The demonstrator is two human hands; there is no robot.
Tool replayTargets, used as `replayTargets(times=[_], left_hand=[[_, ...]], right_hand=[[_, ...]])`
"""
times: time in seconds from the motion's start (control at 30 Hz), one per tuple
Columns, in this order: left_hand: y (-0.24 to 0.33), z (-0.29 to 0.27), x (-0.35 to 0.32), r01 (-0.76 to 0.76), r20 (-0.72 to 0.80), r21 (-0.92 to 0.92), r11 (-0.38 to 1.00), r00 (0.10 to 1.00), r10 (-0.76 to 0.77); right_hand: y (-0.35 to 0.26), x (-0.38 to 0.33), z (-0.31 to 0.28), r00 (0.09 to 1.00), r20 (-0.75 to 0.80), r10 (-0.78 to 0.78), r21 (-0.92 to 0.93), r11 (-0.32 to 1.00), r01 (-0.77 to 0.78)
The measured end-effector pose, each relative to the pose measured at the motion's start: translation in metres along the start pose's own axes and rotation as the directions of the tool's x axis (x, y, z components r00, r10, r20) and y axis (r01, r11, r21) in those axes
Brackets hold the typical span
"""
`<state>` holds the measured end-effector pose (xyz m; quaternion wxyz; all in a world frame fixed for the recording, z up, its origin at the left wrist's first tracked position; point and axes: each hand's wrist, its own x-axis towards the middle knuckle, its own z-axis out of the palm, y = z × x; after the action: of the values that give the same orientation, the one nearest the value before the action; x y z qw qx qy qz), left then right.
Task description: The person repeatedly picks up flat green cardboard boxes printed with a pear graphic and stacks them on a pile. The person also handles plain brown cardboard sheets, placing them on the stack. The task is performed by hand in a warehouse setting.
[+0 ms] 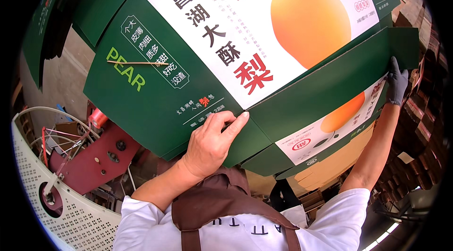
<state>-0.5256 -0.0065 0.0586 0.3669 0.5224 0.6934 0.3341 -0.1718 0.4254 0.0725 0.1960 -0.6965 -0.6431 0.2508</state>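
Note:
A large green cardboard fruit carton (pixel 255 123), partly folded, spans the view in front of me. Its wide panel carries a white field with a big yellow-orange pear picture (pixel 309 20); a smaller such picture is on the near side panel. My left hand (pixel 207 140), bare, has its fingers curled and closed at the near fold, with thumb and forefinger at the crease. At the far right my right hand (pixel 397 83), in a dark grey glove, grips the end of the carton by its side flap. Part of its fingers is hidden behind the board.
A thin tan strip (pixel 137 63) lies across the green left flap. At lower left stands a machine with a perforated cream guard (pixel 71 211), a maroon plate (pixel 101 159) and a red spool (pixel 97 118). Stacks of flat brown cardboard (pixel 417 156) rise at the right.

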Motion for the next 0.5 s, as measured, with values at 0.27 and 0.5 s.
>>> replayTargets(times=[0.27,0.5], left_hand=[[-0.001,-0.002,0.002,0.033,0.045,-0.003,0.999,0.998,-0.033],[0.003,-0.001,0.000,0.024,0.041,0.062,0.998,0.999,-0.027]], right_hand=[[0.006,-0.005,-0.009,0.981,0.003,-0.194,0.013,0.981,0.194],[-0.010,-0.020,0.013,0.997,-0.075,0.004,0.093,0.996,0.003]])
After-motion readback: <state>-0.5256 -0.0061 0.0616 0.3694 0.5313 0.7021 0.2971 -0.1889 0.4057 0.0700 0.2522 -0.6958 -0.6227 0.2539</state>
